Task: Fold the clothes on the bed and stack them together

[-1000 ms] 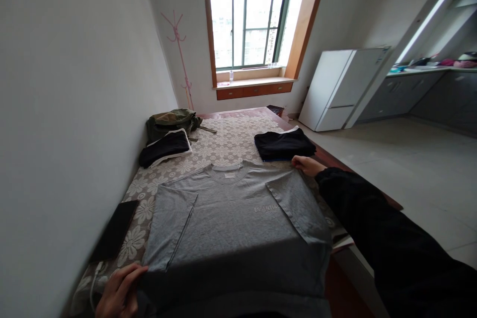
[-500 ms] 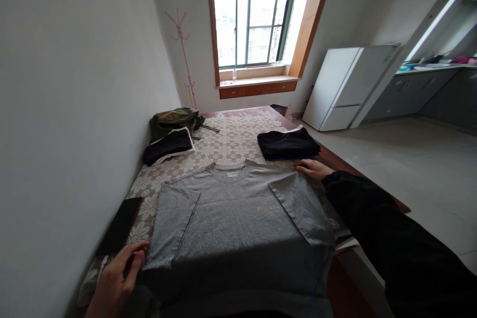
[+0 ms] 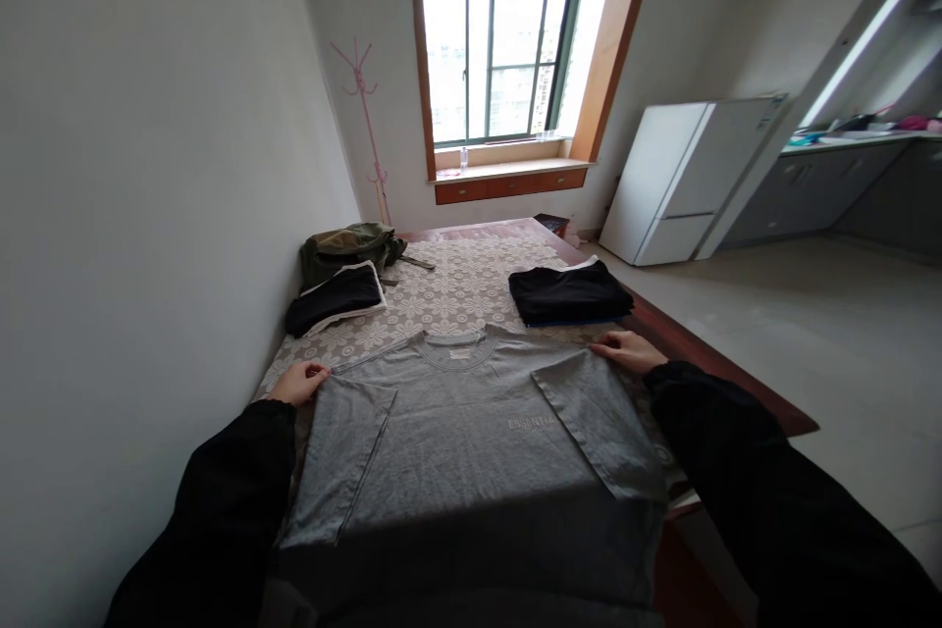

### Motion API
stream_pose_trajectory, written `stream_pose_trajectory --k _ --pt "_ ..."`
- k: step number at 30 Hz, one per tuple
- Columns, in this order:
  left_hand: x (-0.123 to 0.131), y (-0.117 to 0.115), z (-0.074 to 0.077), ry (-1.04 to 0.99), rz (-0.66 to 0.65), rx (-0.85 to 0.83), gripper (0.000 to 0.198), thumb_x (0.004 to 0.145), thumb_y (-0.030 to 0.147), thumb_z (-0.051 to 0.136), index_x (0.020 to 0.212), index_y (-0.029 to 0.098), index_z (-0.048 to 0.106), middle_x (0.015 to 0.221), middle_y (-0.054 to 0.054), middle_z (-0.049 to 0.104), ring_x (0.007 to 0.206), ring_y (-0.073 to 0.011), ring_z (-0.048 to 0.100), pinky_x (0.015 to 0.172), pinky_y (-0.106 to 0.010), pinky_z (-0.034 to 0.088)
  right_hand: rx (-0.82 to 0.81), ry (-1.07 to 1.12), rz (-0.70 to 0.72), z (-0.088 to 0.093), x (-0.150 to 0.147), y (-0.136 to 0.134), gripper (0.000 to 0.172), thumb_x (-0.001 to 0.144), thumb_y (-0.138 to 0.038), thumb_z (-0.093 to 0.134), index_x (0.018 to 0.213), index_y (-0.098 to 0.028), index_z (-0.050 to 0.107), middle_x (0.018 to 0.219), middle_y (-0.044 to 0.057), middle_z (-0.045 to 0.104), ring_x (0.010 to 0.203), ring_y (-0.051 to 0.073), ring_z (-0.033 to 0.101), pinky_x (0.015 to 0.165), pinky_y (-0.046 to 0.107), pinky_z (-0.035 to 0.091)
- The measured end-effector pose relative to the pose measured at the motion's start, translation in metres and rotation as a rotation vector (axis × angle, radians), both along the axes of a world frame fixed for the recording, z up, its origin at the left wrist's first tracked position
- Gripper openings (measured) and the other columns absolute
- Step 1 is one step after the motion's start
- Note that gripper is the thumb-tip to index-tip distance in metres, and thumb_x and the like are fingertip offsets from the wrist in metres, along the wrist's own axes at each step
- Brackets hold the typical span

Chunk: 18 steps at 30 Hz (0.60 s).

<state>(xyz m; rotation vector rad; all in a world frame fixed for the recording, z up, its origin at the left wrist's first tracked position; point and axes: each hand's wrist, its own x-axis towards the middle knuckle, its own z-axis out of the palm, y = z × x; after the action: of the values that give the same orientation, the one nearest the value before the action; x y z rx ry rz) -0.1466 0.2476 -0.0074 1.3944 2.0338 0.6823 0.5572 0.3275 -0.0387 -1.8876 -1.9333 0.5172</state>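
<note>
The grey T-shirt (image 3: 456, 461) lies at six o'clock on the table (image 3: 684, 339), its shoulders pinched by left hand (image 3: 300, 383) at ten o'clock and right hand (image 3: 631, 350) at two, so uneven pulling could perhaps disturb the folded-in sleeves (image 3: 349, 446).

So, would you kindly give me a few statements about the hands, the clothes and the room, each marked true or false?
1. The gray T-shirt lies spread out, front side up. True.
2. Both hands are at the hem. False: the left hand and the right hand are at the shoulders.
3. A black folded stack lies beyond the right hand. True.
4. The refrigerator is black. False: it is white.
5. A green backpack lies by the left wall. True.
</note>
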Motion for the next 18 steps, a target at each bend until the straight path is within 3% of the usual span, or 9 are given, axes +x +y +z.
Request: stream_pose_trajectory --k 4,12,18 --pt "-0.007 0.007 -0.005 0.048 0.007 0.047 0.035 0.069 0.055 0.072 0.076 0.021 0.069 0.074 -0.004 0.073 0.079 -0.0241 0.071 0.06 -0.026 0.055 0.017 0.053 -0.038 -0.004 0.0 -0.001 0.039 0.074 -0.062 0.067 0.077 -0.024 0.074 0.084 0.007 0.078 0.083 0.027 0.071 0.071 0.034 0.051" --pt "-0.028 -0.013 -0.011 0.153 0.107 0.093 0.034 0.077 0.055 0.062 0.083 0.022 0.069 0.085 -0.007 0.079 0.082 -0.0277 0.075 0.063 -0.033 0.061 -0.017 0.155 -0.058 -0.009 -0.002 0.004 0.039 0.077 -0.06 0.063 0.08 -0.022 0.071 0.076 0.006 0.076 0.072 0.023 0.068 0.065 0.031 0.049" --pt "-0.018 0.003 -0.006 0.232 -0.012 0.125 0.032 0.072 0.055 0.069 0.075 0.024 0.073 0.08 -0.006 0.08 0.088 -0.0287 0.077 0.079 -0.032 0.061 -0.043 0.143 -0.054 -0.003 -0.009 0.011 0.034 0.068 -0.055 0.074 0.075 -0.022 0.077 0.083 0.008 0.079 0.082 0.027 0.072 0.073 0.033 0.052"
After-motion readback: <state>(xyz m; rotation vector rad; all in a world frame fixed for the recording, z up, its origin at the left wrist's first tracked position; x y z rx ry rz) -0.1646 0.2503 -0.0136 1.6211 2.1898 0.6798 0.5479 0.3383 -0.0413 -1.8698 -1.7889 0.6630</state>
